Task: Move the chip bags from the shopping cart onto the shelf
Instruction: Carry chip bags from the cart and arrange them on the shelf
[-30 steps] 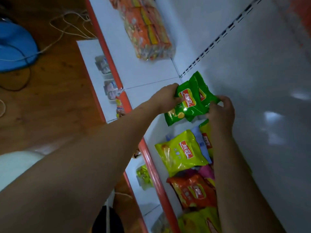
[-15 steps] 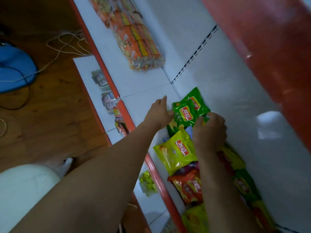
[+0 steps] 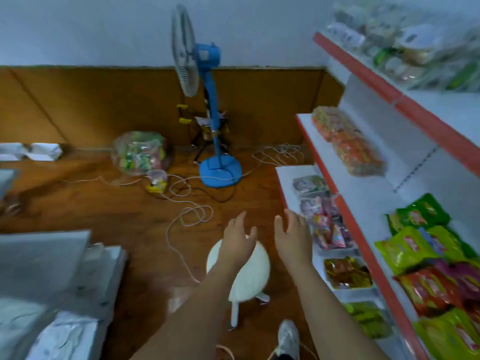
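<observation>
Both hands are held out in front of the body over the floor, empty, with fingers spread and relaxed. The left hand (image 3: 237, 239) hangs above a small white stool (image 3: 249, 275); the right hand (image 3: 292, 233) is just beside it, near the front edge of the lower shelf trays (image 3: 335, 252). Nothing is gripped by either.

The chip bags (image 3: 420, 237) already placed lie on the middle shelf (image 3: 363, 193) to the right: green ones furthest along, then yellow-green, orange and yellow towards the viewer, overlapping in a row. The shopping cart is not clearly made out; grey blurred shapes at the lower left may belong to it, but that cannot be told.

The step in hand is judged to be the return for another bag. It would be done well if the cart were looked at first and a bag taken by its sealed edge or lightly across its body, since such bags are air-filled and their contents crush easily. The stool and the loose white cable (image 3: 187, 222) on the floor should be stepped around. The free shelf space beyond the green bags is best filled next, so the row is not disturbed.
</observation>
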Action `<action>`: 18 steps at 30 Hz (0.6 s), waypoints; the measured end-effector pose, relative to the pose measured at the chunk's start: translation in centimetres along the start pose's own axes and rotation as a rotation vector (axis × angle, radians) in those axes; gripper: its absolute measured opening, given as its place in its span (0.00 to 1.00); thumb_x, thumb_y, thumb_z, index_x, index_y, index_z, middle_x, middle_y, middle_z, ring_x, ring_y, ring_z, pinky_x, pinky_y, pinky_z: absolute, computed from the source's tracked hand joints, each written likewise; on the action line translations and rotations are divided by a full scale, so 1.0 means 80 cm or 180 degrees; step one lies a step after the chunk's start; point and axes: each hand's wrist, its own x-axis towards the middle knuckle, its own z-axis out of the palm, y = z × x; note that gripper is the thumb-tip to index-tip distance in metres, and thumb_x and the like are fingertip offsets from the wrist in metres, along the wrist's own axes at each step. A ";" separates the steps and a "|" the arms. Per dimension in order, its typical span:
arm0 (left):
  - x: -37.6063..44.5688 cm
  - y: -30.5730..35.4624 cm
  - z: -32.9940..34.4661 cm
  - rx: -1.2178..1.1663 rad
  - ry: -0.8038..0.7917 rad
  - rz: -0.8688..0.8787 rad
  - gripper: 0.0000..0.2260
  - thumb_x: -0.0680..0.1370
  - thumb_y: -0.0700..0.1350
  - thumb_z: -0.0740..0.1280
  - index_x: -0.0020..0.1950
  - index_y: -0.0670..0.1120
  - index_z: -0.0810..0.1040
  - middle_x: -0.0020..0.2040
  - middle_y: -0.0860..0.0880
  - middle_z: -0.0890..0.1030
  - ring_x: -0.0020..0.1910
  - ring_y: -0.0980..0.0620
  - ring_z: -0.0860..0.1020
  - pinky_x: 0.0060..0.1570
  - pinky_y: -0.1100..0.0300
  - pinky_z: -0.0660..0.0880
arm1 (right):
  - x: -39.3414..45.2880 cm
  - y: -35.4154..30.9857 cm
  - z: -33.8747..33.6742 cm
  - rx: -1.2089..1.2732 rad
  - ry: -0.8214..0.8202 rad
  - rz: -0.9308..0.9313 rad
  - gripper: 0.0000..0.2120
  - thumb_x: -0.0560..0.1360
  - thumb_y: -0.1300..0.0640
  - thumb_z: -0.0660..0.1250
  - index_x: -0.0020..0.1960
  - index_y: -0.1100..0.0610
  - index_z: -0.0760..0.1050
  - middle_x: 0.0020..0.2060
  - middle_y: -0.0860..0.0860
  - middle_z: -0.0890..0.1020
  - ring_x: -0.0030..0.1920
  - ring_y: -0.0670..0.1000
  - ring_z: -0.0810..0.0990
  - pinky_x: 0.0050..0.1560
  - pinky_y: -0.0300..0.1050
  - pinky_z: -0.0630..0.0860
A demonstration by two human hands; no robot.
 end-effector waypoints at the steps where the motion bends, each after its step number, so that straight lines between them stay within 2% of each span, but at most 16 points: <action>1: -0.033 -0.028 -0.045 0.0020 0.0174 -0.0160 0.26 0.81 0.53 0.61 0.78 0.49 0.61 0.76 0.46 0.66 0.75 0.46 0.65 0.72 0.51 0.64 | -0.033 -0.041 0.014 0.0050 -0.0178 -0.0181 0.23 0.80 0.43 0.53 0.70 0.53 0.68 0.68 0.53 0.73 0.68 0.55 0.71 0.67 0.54 0.69; 5: -0.166 -0.134 -0.197 0.0035 0.0996 -0.0773 0.25 0.82 0.51 0.61 0.78 0.47 0.62 0.76 0.46 0.67 0.75 0.47 0.65 0.73 0.52 0.63 | -0.161 -0.178 0.082 0.0277 -0.0950 -0.0995 0.24 0.81 0.43 0.52 0.73 0.51 0.64 0.71 0.51 0.69 0.71 0.54 0.67 0.70 0.53 0.67; 9: -0.307 -0.214 -0.290 -0.0052 0.1707 -0.1342 0.23 0.81 0.49 0.62 0.75 0.45 0.67 0.72 0.44 0.72 0.71 0.45 0.69 0.70 0.54 0.64 | -0.291 -0.267 0.143 0.0289 -0.1597 -0.1819 0.24 0.80 0.42 0.52 0.73 0.51 0.64 0.71 0.52 0.70 0.71 0.54 0.68 0.70 0.52 0.65; 13: -0.446 -0.265 -0.326 -0.0404 0.2376 -0.1989 0.22 0.81 0.52 0.61 0.75 0.50 0.66 0.72 0.47 0.71 0.71 0.46 0.69 0.68 0.51 0.67 | -0.408 -0.320 0.192 0.0274 -0.2261 -0.2506 0.23 0.80 0.47 0.56 0.72 0.55 0.65 0.69 0.55 0.73 0.69 0.56 0.70 0.67 0.50 0.66; 18: -0.594 -0.317 -0.319 -0.0654 0.2725 -0.2906 0.24 0.82 0.55 0.60 0.77 0.49 0.64 0.74 0.48 0.69 0.71 0.47 0.69 0.67 0.53 0.68 | -0.540 -0.336 0.242 0.0141 -0.3095 -0.3086 0.25 0.81 0.49 0.56 0.74 0.58 0.62 0.72 0.56 0.69 0.72 0.56 0.66 0.69 0.50 0.64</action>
